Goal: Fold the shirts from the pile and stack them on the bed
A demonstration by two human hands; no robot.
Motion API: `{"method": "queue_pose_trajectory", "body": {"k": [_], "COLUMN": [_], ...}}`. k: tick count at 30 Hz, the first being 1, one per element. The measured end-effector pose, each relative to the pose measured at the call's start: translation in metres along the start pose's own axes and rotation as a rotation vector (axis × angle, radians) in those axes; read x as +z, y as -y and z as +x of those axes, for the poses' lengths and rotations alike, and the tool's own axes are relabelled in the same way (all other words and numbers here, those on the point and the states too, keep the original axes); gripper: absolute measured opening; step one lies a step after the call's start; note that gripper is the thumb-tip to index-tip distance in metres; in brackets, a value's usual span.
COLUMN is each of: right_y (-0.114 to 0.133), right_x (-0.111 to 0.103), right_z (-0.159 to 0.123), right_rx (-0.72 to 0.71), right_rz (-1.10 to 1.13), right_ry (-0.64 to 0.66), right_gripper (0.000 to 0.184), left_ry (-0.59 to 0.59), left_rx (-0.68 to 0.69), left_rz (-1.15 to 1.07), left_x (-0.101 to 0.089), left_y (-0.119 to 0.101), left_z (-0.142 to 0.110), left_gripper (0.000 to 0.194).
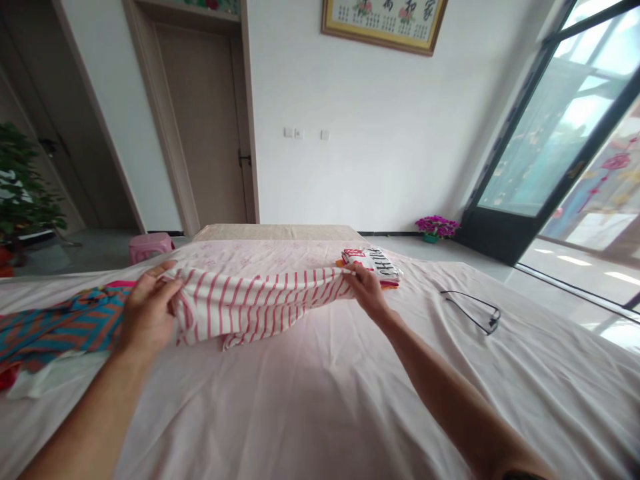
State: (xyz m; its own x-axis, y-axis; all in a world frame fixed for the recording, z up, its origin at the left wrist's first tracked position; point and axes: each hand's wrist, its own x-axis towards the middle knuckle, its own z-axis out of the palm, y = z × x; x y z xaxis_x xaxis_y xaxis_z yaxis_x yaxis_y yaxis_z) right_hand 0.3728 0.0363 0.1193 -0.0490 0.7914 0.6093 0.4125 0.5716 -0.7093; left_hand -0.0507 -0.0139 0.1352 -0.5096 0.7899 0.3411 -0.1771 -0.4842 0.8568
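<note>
A white garment with red stripes (pixel 255 303) is stretched just above a pale pink bed sheet (pixel 310 393). My left hand (pixel 147 310) grips its left end, fingers closed on the cloth. My right hand (pixel 367 290) pinches its right end. Just behind my right hand lies a folded white cloth with red and black print (pixel 373 261). A teal and orange patterned garment (pixel 60 327) lies to the left of my left hand.
A black clothes hanger (pixel 475 310) lies on the sheet at the right. A pink stool (pixel 147 247) and a potted plant (pixel 20 193) stand on the floor at the left. A glass door (pixel 560 147) is at the right, with purple flowers (pixel 436 228) near it.
</note>
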Motion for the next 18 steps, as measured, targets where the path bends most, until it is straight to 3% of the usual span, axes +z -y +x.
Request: {"method": "queue_pose_trajectory", "body": {"k": [3,5,8,10,13,16,18], "right_y": [0.038,0.045,0.026,0.005,-0.013,-0.002,0.012], "right_x": [-0.024,-0.031,-0.024,-0.012,0.003,0.001,-0.008], "right_z": [0.031,0.051,0.083,0.107,0.148,0.183,0.19], "right_rx": [0.015,0.056,0.183,0.256,0.226,0.015,-0.129], "right_rz": [0.221,0.286,0.278,0.202,0.125,0.189,0.219], "right_ry": [-0.053,0.025,0.205,0.241,0.051,-0.202,-0.291], "right_gripper": [0.026,0.03,0.032,0.029,0.024,0.026,0.026], "left_ry": [-0.015,-0.006,0.038,0.03,-0.012,-0.006,0.064], "left_rx": [-0.03,-0.074,-0.128,-0.135,-0.105,-0.02,0.087], "left_rz": [-0.057,-0.03,0.056,0.09,0.08,0.026,-0.014], "left_x": [0.006,0.009,0.017,0.028,0.05,0.07,0.074], "left_y": [-0.032,-0.037,-0.02,-0.002,0.008,-0.008,-0.023], "left_z": [0.023,0.042,0.071,0.091,0.12,0.142,0.149], "left_gripper": [0.053,0.048,0.047,0.046,0.04,0.044,0.05]}}
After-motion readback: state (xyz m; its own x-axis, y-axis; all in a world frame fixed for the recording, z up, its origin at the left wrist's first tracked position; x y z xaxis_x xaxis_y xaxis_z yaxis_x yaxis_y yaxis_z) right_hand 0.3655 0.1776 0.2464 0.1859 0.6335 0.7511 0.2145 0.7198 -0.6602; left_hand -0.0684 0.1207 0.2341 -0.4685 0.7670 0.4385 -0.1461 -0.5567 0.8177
